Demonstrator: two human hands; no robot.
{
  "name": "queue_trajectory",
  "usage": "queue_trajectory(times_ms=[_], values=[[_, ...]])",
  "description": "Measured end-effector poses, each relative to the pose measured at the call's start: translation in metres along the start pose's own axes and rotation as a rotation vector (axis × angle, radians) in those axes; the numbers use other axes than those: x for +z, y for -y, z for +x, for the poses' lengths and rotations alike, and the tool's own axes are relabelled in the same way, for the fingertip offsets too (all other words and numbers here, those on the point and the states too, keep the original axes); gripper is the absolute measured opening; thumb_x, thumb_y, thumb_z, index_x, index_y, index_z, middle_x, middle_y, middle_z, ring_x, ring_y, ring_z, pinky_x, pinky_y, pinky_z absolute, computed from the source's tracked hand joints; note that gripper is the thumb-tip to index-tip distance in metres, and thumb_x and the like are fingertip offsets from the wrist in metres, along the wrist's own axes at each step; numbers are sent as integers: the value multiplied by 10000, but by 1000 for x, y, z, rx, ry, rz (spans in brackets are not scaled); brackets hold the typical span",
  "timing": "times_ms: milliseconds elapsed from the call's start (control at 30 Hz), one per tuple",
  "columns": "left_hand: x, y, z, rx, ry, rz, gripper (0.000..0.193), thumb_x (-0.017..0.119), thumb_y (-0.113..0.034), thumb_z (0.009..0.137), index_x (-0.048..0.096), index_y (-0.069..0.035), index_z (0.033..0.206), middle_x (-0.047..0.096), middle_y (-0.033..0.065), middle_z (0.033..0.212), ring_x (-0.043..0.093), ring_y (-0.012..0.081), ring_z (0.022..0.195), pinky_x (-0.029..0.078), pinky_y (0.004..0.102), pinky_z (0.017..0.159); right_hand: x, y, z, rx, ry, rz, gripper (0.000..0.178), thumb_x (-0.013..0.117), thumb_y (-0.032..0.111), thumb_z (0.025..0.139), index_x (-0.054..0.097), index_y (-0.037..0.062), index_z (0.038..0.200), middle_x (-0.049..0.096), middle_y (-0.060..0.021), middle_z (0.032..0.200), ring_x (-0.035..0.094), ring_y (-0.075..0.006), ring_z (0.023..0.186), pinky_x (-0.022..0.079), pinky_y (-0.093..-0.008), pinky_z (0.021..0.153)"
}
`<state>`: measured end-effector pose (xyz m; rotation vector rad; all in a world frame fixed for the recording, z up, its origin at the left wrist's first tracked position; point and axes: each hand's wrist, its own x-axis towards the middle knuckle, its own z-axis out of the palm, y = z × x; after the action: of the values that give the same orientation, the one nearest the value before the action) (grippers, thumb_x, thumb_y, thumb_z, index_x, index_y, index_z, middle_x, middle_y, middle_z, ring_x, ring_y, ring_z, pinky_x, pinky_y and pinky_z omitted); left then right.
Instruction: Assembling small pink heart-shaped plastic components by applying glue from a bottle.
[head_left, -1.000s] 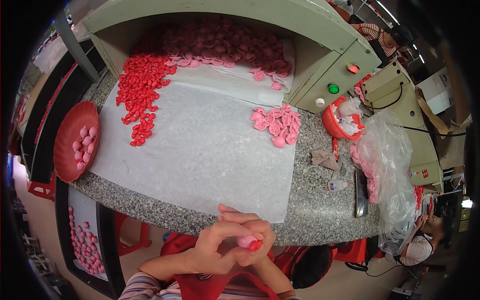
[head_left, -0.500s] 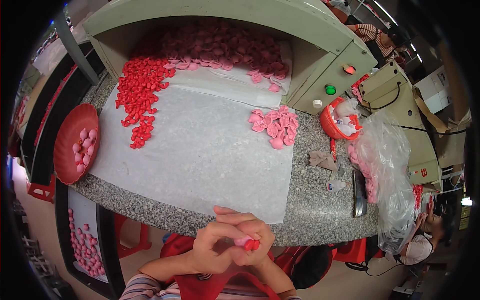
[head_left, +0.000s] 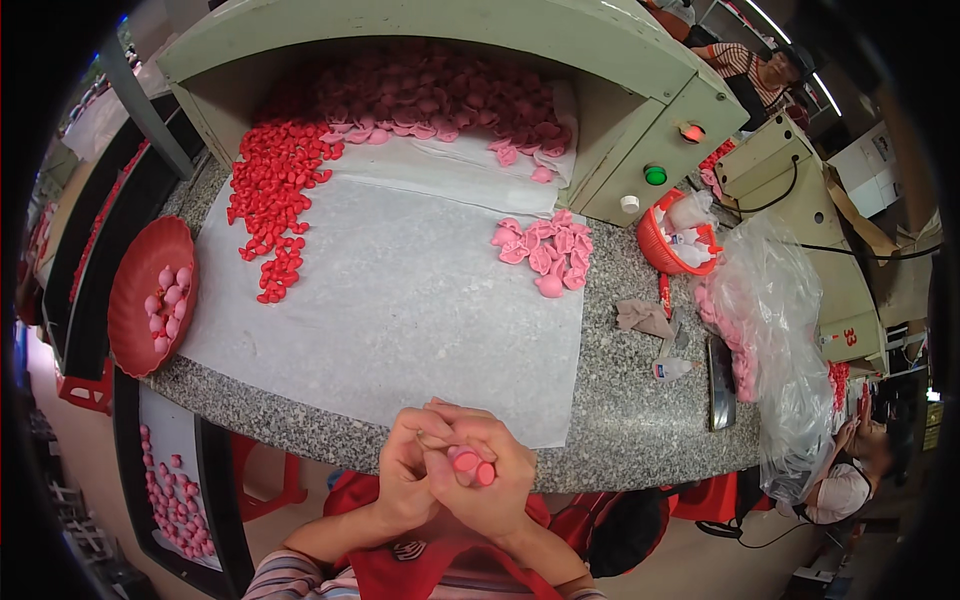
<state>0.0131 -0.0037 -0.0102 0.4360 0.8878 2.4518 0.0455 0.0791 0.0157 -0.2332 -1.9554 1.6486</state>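
Note:
Just past the table's near edge, my two hands are pressed together. Between the fingers of my right hand (head_left: 497, 488) is a small pink rubbery piece with two rounded red ends (head_left: 472, 466) showing. My left hand (head_left: 407, 480) is closed against the right one, its thumb and fingertips pinched; what lies between them is hidden. Beyond the hands, a small pile of soft pink shell-like pieces (head_left: 545, 250) lies on the right of a white sheet (head_left: 390, 310). Many small glossy red pieces (head_left: 275, 200) spread along its left side.
A pale green machine housing (head_left: 420, 30) arches over more pink pieces. A red bowl (head_left: 125, 300) stands left with pink pieces inside. Rightward are an orange basket (head_left: 650, 240) of bottles, a cloth (head_left: 645, 317), a small bottle (head_left: 672, 369), a phone (head_left: 721, 385) and a plastic bag (head_left: 785, 330). Other people sit nearby.
My hands have shifted slightly left and turned, with the left fingers drawn back from the red ends. Those ends now face up more, and the piece sits deeper in the right hand.

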Motion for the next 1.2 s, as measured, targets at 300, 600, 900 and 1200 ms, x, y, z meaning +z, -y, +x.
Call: queue_trajectory(times_ms=[300,600,900,1200], values=[[-7,2,3,-144,-47,-173,367,585,-52,825,366,-47,1119,573,173,956,583,195,872,479,283,770,5,5,2,59,-69,-197,303,720,73,658,561,32,913,638,-139,915,654,-206,804,529,-272,655],[-19,-9,21,-499,-165,-677,434,533,-146,869,384,-75,1270,531,106,1081,531,236,1005,416,378,917,1,0,-3,240,-72,15,408,726,31,660,509,26,1006,510,-169,1119,529,-229,1020,440,-331,832],[-12,-7,19,-508,-88,-704,295,446,-238,920,490,-115,1185,505,41,1083,494,196,1027,349,414,959,-6,-10,-12,-24,-177,-208,264,651,-91,622,539,39,822,428,-130,1081,445,-227,1011,359,-341,897],[-15,0,18,-430,-22,-706,248,462,-203,913,531,-122,1137,486,43,1080,503,193,1031,375,373,940,-4,-8,-9,-119,-229,-358,205,687,-38,659,560,18,810,546,-104,938,502,-216,857,421,-304,747]])
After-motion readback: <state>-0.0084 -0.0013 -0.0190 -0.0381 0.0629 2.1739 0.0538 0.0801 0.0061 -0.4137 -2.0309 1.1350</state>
